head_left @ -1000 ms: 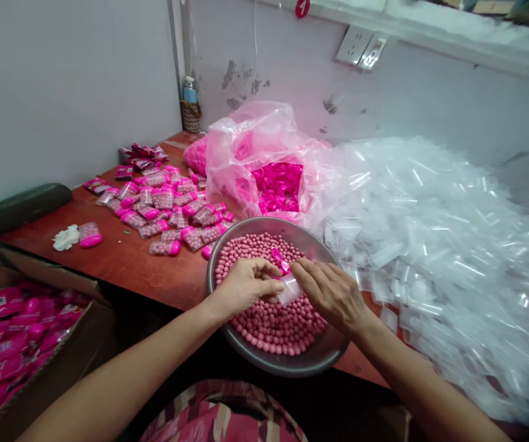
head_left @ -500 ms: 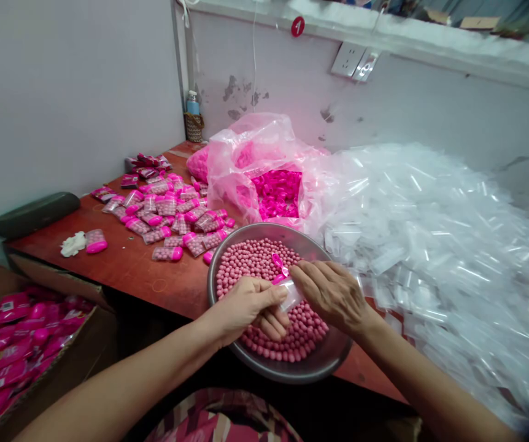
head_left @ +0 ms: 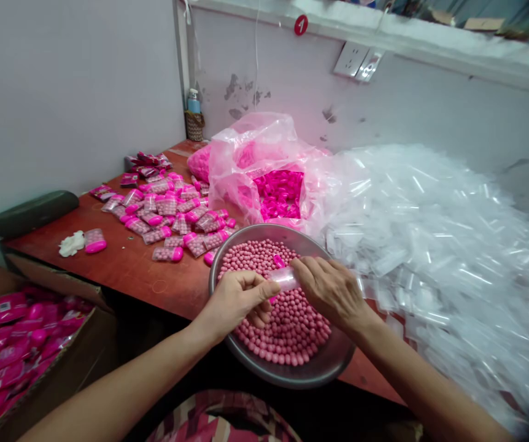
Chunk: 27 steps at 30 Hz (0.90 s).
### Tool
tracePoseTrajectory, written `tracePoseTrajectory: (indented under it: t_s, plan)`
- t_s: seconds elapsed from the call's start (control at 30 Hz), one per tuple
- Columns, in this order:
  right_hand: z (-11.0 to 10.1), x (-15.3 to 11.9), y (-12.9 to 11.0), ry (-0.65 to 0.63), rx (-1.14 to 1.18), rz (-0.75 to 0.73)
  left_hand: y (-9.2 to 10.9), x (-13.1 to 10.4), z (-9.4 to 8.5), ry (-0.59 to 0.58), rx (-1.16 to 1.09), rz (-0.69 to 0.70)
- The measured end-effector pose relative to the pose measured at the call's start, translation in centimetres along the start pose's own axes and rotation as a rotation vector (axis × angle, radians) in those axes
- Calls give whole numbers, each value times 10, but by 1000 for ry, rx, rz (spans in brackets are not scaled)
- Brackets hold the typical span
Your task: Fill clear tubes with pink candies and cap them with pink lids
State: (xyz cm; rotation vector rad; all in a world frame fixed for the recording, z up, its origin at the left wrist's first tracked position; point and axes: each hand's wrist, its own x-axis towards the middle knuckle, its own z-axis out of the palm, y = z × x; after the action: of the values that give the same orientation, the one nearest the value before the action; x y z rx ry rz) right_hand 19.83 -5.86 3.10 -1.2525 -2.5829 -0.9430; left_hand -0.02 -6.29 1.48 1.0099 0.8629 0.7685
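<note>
My left hand (head_left: 241,299) is closed, its thumb and fingers pinching one end of a clear plastic tube (head_left: 283,279). At the tube's other end my right hand (head_left: 328,288) grips with bent fingers. Both hands are over a grey metal bowl (head_left: 287,377) of round pink beads (head_left: 292,344). A bright pink plastic piece (head_left: 278,261) shows just beyond the tube; whether a finger touches it I cannot tell. More pink shows below the tube by my left fingertips, mostly hidden.
Bead-filled clear containers with pink caps (head_left: 167,204) lie on the red table (head_left: 163,288). Behind the bowl, an open pink bag (head_left: 227,166) holds pink caps (head_left: 279,193). Clear empty tubes (head_left: 430,233) heap at right. A carton (head_left: 69,362) of pink packets stands lower left.
My left hand has shifted left along the tube, exposing more of it between my hands. The tube now lies more level, and less of the pink piece shows.
</note>
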Motion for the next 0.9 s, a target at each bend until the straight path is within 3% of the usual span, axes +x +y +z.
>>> tracePoseTrajectory:
  t_s: [0.27, 0.37, 0.47, 0.57, 0.63, 0.7, 0.8, 0.9]
  plan:
    - [-2, 0, -14, 31, 42, -18, 1, 3, 11, 1, -56, -42]
    - [7, -13, 4, 66, 55, -23, 7, -11, 9, 52, -77, -40]
    - [16, -32, 32, 79, 28, 74, 16, -26, 1, 165, -57, 51]
    - [14, -37, 42, -73, 188, 117, 26, -18, -7, 136, 76, 156]
    - [5, -31, 35, -180, 364, 54, 28, 0, -10, 93, 157, 192]
    - [-3, -24, 25, -235, 479, -12, 27, 19, -11, 129, 268, 251]
    - [-5, -22, 19, -296, 461, -82, 19, 32, -14, 182, 405, 332]
    - [6, -24, 17, -397, 291, -155, 9, 26, -18, 145, 434, 356]
